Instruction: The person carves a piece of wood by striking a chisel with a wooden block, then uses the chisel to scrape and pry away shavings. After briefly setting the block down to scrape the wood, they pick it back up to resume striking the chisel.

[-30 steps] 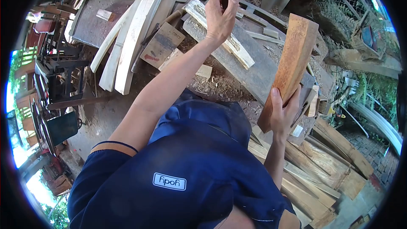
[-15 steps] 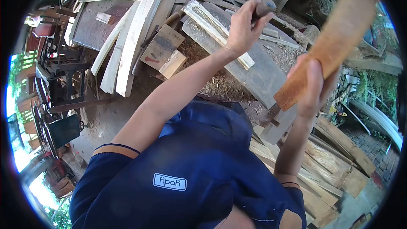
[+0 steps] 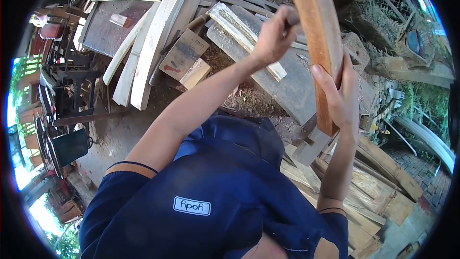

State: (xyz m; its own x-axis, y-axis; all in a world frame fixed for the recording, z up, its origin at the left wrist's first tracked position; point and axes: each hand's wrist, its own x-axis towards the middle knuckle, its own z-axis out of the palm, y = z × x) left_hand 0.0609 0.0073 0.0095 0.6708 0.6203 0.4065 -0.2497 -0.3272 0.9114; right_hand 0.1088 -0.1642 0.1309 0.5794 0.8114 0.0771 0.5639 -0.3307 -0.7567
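My right hand (image 3: 344, 98) is wrapped round the lower part of a long, curved, reddish-brown wooden plank (image 3: 317, 33), thumb on its near face. The plank stands steeply in front of me, its top running out of view. My left hand (image 3: 272, 38) is closed on a dark, rounded wooden handle (image 3: 292, 16); what lies beyond its end is hidden by the fist and the plank. Below that hand, a rough pale strip of wood (image 3: 247, 41) rests on a grey board (image 3: 287, 93).
Several long pale planks (image 3: 160, 43) lean across the bench on the left, beside a wooden block (image 3: 184, 52). Wood shavings (image 3: 249, 97) cover the ground ahead. More boards (image 3: 369, 187) are stacked at my right. Metal-framed equipment (image 3: 72, 91) stands far left.
The plank has swung left and turned more upright in my right hand, which has shifted a little lower. My left hand has moved slightly left, keeping the handle.
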